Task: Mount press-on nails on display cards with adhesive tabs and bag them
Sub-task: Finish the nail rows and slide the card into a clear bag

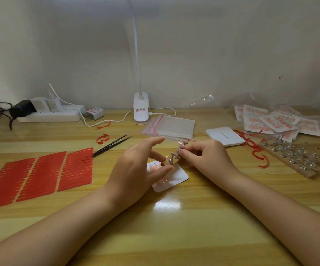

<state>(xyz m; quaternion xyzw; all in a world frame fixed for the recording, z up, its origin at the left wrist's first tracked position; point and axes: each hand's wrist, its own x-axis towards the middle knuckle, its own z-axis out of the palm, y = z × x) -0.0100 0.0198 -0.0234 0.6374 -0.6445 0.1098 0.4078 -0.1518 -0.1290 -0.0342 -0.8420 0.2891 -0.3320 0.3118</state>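
Note:
A white display card (180, 175) lies flat at the table's middle, with pink press-on nails (163, 181) stuck on it and partly hidden under my left hand (136, 169). Just above the card both hands hold a short wooden strip of metal nail stands (171, 160). My left thumb and a curled finger grip its near end, with the index finger stretched out. My right hand (207, 156) pinches the top of a stand at the far end; whether it holds a nail itself is hidden by the fingers.
Red adhesive tab sheets (40, 175) lie at the left, black tweezers (113, 145) beside them. Zip bags (174, 127) and a stack of blank cards (226, 137) sit behind the hands. Bagged sets (280, 121) and a long stand board (297, 160) fill the right. Lamp base (141, 110), power strip (50, 116) at back.

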